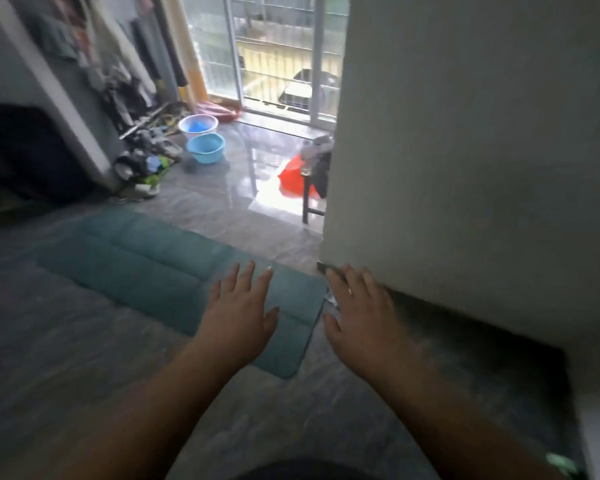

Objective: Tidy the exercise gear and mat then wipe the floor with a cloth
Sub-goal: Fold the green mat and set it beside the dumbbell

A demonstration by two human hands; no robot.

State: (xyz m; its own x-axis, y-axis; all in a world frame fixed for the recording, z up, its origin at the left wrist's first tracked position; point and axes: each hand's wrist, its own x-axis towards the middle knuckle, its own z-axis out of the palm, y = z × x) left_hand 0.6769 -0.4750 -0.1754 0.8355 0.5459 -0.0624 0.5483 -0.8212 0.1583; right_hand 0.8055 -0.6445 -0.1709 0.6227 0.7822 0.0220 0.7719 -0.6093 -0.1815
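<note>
From the head camera, a person's two bare hands reached forward over a grey marbled floor (84,341), both palm-down with fingers spread and holding nothing. The left hand (238,317) sat at the centre of the frame, over the near end of a teal padded mat (142,265); whether it touched the mat could not be told through the blur. The right hand (364,320) was just right of the mat's near edge, close to the bottom corner of a pale wall (465,150) that filled the right half of the frame.

One mat lay flat and unrolled, running from centre frame toward the middle left, its rounded near corner showing below the left hand. Bare floor lay open to the left of the mat and in the lower foreground; a strip of glossy floor ran beyond it up to a sliding glass door (274,53) at the top centre. A dark gap ran under the wall's lower edge at the right.

Two plastic basins stood on the floor in the upper middle: a pale one (198,125) farther back and a blue one (206,148) just in front of it. An orange bag (293,180) sat beside a dark stool leg (306,202) at the wall's edge. Shoes and oddments (146,157) were heaped along the base of a grey partition at the upper left, with clothes (118,43) hanging above. A dark bulky shape (25,154) occupied the left edge.
</note>
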